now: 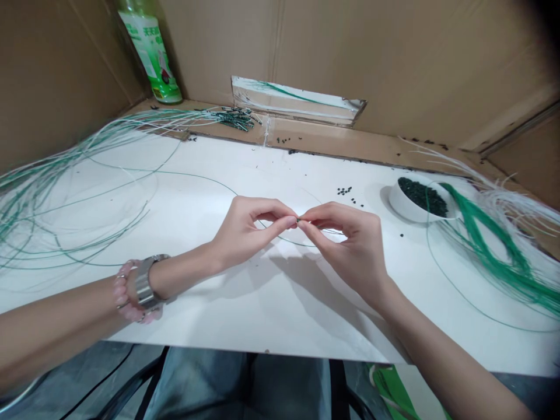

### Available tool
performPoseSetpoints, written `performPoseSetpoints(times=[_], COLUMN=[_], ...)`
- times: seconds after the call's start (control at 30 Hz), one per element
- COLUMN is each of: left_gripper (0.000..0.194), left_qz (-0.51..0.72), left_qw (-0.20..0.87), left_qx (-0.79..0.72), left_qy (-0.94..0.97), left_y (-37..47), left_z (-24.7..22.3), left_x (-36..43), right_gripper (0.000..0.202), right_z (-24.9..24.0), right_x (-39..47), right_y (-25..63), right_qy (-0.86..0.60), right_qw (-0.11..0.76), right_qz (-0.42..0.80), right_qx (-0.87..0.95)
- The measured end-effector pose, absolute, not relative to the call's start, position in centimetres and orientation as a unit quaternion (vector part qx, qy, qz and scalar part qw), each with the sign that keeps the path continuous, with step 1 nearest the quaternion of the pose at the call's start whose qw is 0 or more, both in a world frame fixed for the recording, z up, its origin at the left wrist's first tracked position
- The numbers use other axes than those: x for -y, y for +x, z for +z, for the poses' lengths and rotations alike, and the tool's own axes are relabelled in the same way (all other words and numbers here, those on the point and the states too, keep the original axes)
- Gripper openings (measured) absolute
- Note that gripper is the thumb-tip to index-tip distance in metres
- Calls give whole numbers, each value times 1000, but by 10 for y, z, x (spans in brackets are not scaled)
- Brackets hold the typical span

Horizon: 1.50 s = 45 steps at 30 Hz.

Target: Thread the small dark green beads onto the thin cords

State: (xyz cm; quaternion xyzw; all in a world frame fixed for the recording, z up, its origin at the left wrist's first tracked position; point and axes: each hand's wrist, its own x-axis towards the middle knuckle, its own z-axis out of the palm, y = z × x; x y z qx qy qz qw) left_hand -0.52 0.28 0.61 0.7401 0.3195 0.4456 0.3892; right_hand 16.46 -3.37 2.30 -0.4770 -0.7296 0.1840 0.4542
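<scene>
My left hand and my right hand meet over the middle of the white table, thumbs and index fingers pinched tip to tip. A tiny dark bead shows between the fingertips. From the left, a thin green cord runs up to my left hand. Further thin strands show beneath both hands, and the fingers hide how they pass through the bead. Loose dark beads lie beyond my right hand.
A white bowl of dark beads stands on the right, beside a green cord bundle and white strands. Beaded cords lie at the back left. A green-labelled bottle stands in the corner. Cardboard walls surround the table.
</scene>
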Motion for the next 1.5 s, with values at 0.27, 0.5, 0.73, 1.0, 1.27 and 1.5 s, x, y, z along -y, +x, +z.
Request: performPoseSetpoints(times=[0.27,0.5,0.73,1.0,1.27,1.5], left_gripper=[12,9,12,10,8,10], left_qz=[421,411,431,473,495,519], left_qw=[278,267,260,235,255,242], left_qx=[-325,-342,-350,-343,-325,-324], left_qy=[800,802,790,776,764,753], left_y=[-8,-10,0,4,13,22], left_z=[2,-1,2,-3,-3,-2], left_x=[-8,-15,-15,-18,-22,-30], right_gripper=[3,7,10,8,9,9], right_z=[24,24,15,12,12,14], right_x=[31,23,18,15,13,13], right_y=[163,174,165,163,162,163], right_qy=[-521,-523,-437,-404,-385,-382], right_qw=[398,345,498,567,618,644], right_qz=[197,207,277,344,380,396], right_qx=[729,752,695,630,571,532])
